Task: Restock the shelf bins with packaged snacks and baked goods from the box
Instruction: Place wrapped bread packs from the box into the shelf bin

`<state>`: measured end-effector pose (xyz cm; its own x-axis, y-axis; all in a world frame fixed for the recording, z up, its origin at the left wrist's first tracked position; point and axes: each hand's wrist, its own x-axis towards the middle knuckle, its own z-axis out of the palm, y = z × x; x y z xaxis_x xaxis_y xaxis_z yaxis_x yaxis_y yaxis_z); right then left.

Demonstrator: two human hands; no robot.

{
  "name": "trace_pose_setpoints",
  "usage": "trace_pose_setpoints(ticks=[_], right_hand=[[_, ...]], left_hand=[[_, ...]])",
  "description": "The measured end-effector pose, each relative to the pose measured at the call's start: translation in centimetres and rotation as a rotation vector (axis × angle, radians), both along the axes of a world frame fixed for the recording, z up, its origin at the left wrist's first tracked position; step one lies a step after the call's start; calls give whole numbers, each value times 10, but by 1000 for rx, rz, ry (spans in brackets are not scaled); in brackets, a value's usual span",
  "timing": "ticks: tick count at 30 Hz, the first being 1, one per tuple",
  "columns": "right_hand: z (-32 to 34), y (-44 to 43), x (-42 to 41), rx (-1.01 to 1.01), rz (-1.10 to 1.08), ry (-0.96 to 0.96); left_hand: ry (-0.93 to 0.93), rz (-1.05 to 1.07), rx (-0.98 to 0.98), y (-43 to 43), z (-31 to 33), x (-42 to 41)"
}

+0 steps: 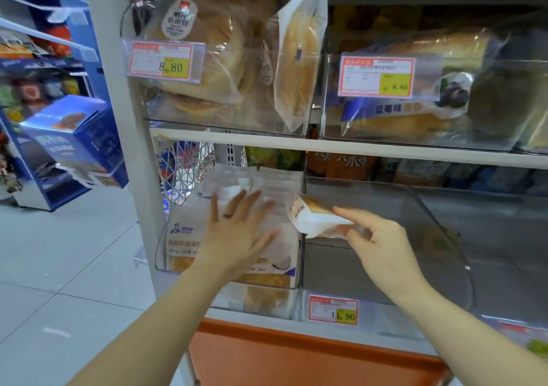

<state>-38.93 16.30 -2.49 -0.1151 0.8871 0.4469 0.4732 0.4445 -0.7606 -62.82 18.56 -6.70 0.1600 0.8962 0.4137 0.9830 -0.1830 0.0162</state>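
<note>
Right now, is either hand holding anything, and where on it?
The right hand pinches the small bread packet at its right end; the left hand lies flat, holding nothing.

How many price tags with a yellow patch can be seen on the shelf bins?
3: one price tag on the upper left bin, one on the upper right bin, one below the lower middle bin. Others may be hidden.

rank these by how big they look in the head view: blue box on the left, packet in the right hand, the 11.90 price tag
1. blue box: largest, though it sits farther back
2. packet: gripped by the right hand, with one end hidden by the fingers
3. 11.90 price tag: smallest, a little under the packet
</note>
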Motion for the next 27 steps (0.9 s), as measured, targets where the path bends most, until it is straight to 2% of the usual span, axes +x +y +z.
trace_pose_setpoints(ticks=[3,7,10,12,14,16,18,20,22,25,27], right_hand=[[-1,0,-12,45,28,-11],[-1,6,-42,176,17,-128],[1,17,-64,192,16,-213],[-1,21,-73,119,40,-419],[-5,21,-75,70,29,-749],[-9,20,-74,70,35,-887],[-13,20,-74,84,49,-919],[-15,21,-77,121,46,-893],[-14,22,-81,209,32,-797],[-11,27,-86,352,19,-659],[-14,30,-86,348,79,-645]], left_hand=[[-142,90,82,-18,-7,-23],[-82,128,-156,-21,-23,-30],[-57,172,-231,-3,-31,-27],[-62,160,-264,5,-27,-29],[-123,109,-277,7,-20,-38],[-362,32,-219,1,-15,-50],[-580,-33,-107,-8,-9,-55],[-598,-87,27,-19,-6,-49],[-559,-137,66,-27,-3,-34],[-297,-82,-23,-25,-15,-20],[-248,-38,-38,-18,-25,-22]])
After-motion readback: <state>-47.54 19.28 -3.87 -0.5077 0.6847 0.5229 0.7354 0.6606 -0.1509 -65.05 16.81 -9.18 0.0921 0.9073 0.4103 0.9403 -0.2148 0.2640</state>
